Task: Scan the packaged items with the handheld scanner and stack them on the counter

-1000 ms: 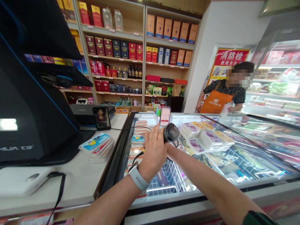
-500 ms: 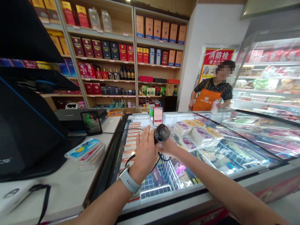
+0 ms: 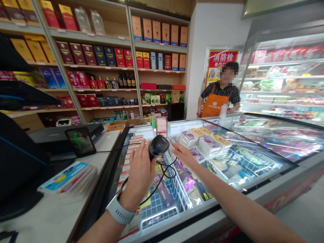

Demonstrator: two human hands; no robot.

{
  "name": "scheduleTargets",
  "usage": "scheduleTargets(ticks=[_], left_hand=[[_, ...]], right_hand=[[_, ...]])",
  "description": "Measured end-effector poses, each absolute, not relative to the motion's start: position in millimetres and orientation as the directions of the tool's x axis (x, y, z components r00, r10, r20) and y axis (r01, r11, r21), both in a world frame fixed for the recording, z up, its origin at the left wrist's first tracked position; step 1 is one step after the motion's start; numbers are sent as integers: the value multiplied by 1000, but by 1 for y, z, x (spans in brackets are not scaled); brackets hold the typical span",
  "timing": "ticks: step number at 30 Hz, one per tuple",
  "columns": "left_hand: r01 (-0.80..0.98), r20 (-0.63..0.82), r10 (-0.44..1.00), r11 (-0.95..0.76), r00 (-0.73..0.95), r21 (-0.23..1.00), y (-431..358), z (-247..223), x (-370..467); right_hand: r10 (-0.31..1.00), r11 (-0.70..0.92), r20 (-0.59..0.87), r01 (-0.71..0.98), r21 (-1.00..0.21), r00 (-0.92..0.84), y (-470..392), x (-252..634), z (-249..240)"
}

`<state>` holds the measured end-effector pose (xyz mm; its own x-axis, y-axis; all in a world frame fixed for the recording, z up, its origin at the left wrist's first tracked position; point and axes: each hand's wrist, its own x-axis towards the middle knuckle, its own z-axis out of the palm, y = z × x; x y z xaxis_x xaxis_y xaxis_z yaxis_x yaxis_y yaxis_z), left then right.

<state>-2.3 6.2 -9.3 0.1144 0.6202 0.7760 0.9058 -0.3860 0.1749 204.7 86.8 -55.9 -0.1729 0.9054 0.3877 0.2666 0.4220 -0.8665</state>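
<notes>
Above the glass-topped freezer [image 3: 275,185], a black scanner [image 3: 160,145] is clasped by the left hand [image 3: 140,168], while the right hand [image 3: 184,155] is held over the same freezer, whether gripping anything cannot be told.

One bare right hand [image 3: 185,156], formerly partly behind the bare left hand [image 3: 142,167], now shows apart, just right of the black, rounded plastic scanner [image 3: 159,146].

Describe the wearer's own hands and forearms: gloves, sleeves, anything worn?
Left hand: no glove; pale grey-blue watch strap with small slots at the wrist. Right hand: no glove, nothing seen on the wrist. Both forearms bare; no sleeves in view.
</notes>
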Motion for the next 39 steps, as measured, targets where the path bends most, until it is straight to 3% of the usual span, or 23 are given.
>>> scheduleTargets(ticks=[3,6,9,18,39], left_hand=[[910,783,607,-389,135,145,9,-13,-4],[913,770,618,-389,160,122,11,-15,-5],[908,748,637,-402,188,115,10,-16,-4],[895,735,643,-431,217,113,12,-15,-4],[909,703,667,-412,247,71,0,-14,5]], right_hand=[[970,167,177,-73,-983,-167,91,208,-55],[979,26,91,-334,-942,-181,93,209,-55],[986,-51,28,-457,-888,-166,94,210,-53],[977,-164,-55,-553,-817,-208,93,211,-47],[986,-109,-12,-580,-807,-169,92,214,-41]])
